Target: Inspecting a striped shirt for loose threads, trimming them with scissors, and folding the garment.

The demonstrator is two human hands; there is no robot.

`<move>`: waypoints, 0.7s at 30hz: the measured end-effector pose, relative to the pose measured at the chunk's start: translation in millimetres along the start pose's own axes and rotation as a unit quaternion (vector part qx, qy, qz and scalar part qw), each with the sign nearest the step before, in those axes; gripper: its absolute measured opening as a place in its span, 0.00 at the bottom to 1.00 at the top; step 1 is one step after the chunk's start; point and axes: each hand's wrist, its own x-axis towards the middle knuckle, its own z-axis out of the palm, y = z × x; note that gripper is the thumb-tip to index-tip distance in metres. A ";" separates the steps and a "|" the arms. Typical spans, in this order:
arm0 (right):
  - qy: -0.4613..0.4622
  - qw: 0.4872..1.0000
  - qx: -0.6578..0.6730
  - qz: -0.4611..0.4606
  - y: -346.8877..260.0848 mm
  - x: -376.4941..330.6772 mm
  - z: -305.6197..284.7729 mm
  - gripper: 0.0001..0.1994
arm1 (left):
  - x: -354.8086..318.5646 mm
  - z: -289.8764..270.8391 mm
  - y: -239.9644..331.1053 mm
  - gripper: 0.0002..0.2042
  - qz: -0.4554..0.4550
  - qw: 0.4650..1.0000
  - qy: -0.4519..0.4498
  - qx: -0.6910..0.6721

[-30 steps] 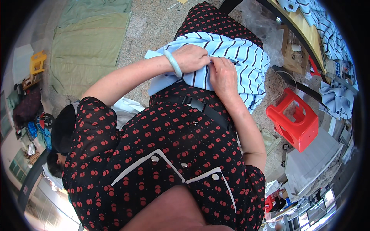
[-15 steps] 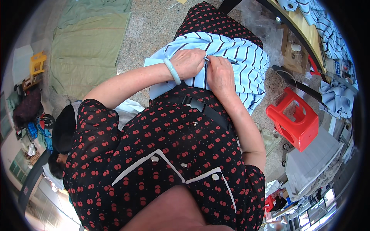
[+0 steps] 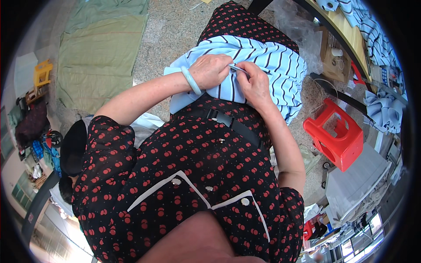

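A light blue cloth (image 3: 276, 65) with dark stripes lies bunched across my lap. Over its middle, my left hand (image 3: 210, 72) is closed with its fingertips pinching the fabric, and a pale bracelet circles that wrist. Beside it, my right hand (image 3: 254, 83) pinches a narrow grey-blue strip between thumb and forefinger. The strip looks like a folded edge of the same cloth and spans the small gap between both hands' fingertips. My fingers partly hide what they grip.
A red plastic stool (image 3: 335, 133) stands on the floor to my right. Beyond it, a table (image 3: 351, 37) carries more striped cloth. A green sheet (image 3: 103, 57) is spread on the floor at the far left. Part of another person's dark-clothed body (image 3: 72, 147) shows behind my left arm.
My right hand has shifted slightly and turned, showing more of the narrow strip at its fingertips. My left hand has drawn a little to the left.
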 end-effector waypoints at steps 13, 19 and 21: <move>-0.103 0.993 -0.042 -0.037 1.2 2.2 -29.7 0.07 | 9.9 -23.5 -21.1 0.09 0.040 0.991 -0.126 -0.024; -0.080 0.979 -0.153 -0.104 10.0 -12.1 -48.9 0.06 | 29.4 -24.6 -13.2 0.13 -0.036 0.976 -0.209 -0.048; -0.067 0.981 -0.149 -0.104 12.4 -14.8 -43.7 0.07 | 42.6 -17.3 -5.4 0.13 -0.025 0.979 -0.203 -0.002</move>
